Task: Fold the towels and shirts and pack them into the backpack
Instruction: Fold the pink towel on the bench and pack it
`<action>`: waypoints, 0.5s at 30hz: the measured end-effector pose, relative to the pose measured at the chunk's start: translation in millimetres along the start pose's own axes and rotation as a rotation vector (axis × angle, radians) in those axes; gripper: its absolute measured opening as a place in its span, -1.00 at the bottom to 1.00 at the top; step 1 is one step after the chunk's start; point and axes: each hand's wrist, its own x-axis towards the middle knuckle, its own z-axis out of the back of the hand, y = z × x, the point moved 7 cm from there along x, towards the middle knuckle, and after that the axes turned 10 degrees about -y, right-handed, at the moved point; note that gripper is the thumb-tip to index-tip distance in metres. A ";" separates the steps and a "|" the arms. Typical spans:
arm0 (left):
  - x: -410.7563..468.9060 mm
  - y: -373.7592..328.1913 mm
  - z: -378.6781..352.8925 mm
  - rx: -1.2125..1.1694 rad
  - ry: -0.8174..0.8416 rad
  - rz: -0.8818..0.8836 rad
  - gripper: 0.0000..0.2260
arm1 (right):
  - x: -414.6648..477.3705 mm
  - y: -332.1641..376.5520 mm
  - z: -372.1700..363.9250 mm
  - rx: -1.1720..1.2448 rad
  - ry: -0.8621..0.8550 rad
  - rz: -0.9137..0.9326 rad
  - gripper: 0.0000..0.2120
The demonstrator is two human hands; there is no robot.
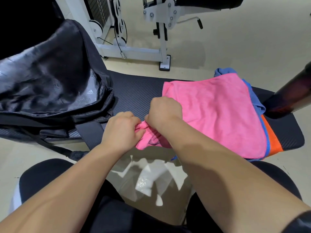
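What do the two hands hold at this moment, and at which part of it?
The left hand and the right hand both pinch the pink towel at its bunched near-left corner.

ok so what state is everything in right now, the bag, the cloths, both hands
backpack, unzipped, main compartment gaping open, lying on the bench
pink towel, spread on top of the pile, near corner bunched up
blue cloth, under the pink towel, only edges showing
orange cloth, lower in the pile, one edge showing
left hand, pinching the bunched corner
right hand, gripping the same corner
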 end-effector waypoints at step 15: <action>1.8 -1.0 23.9 -0.038 -0.102 0.007 -0.78 | 19.7 -27.2 11.9 1.150 -0.197 -0.554 -0.77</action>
